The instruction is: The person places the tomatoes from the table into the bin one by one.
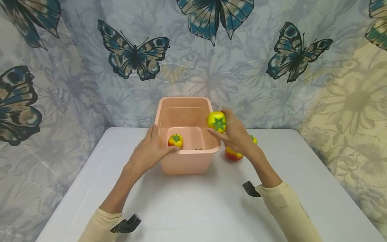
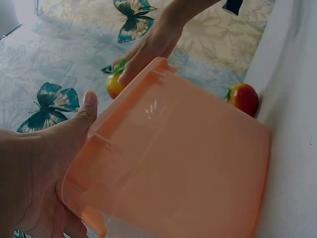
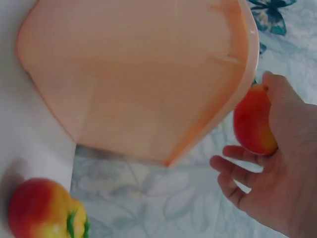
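Note:
A peach-coloured plastic bin (image 1: 185,163) stands on the white table. My left hand (image 1: 148,148) grips its front left corner, thumb over the rim and fingers along the outer side. My right hand (image 1: 237,132) holds a red-and-yellow tomato (image 1: 216,121) at the bin's right rim, its green star-shaped top facing the head camera; the right wrist view shows the tomato's red side (image 3: 255,121). Inside the bin lies another tomato (image 1: 175,141) by the left thumb. A green tip (image 1: 198,149) shows just above the front rim, the rest hidden.
On the table right of the bin sits a tomato (image 1: 233,154), and part of one more (image 1: 254,139) shows behind my right wrist. The white table (image 1: 187,208) reaches to a butterfly-patterned wall covering (image 1: 242,97) behind the bin.

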`<action>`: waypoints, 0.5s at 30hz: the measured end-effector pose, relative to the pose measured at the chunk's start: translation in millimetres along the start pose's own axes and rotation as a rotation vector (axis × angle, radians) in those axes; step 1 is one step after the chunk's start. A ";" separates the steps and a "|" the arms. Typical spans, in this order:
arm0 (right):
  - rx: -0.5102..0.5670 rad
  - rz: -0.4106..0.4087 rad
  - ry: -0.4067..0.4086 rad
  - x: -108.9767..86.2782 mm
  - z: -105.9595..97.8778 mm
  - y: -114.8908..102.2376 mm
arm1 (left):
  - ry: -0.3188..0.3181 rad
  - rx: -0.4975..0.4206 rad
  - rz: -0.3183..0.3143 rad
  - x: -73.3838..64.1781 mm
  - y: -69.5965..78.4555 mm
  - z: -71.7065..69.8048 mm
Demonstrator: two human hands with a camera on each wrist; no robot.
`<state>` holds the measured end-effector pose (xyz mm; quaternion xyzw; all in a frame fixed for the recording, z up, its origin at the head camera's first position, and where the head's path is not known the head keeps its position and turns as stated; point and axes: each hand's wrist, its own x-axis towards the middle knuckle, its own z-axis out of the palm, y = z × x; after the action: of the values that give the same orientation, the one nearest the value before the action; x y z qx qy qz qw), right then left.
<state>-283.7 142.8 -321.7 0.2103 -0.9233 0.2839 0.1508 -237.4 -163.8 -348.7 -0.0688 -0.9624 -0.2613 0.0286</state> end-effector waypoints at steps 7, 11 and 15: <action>-0.033 -0.096 0.009 10.1 9.9 -8.8 | 0.005 -0.009 -0.004 0.7 1.5 -0.9; -0.073 -0.120 -0.001 11.9 14.1 -12.5 | 0.000 -0.020 -0.007 0.0 2.7 0.1; -0.093 -0.120 -0.054 12.7 17.7 -14.7 | 0.009 -0.008 -0.001 0.0 2.9 -0.4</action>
<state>-290.5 117.5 -323.9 0.2659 -0.9249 0.2253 0.1522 -237.0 -161.6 -346.9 -0.0672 -0.9612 -0.2656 0.0325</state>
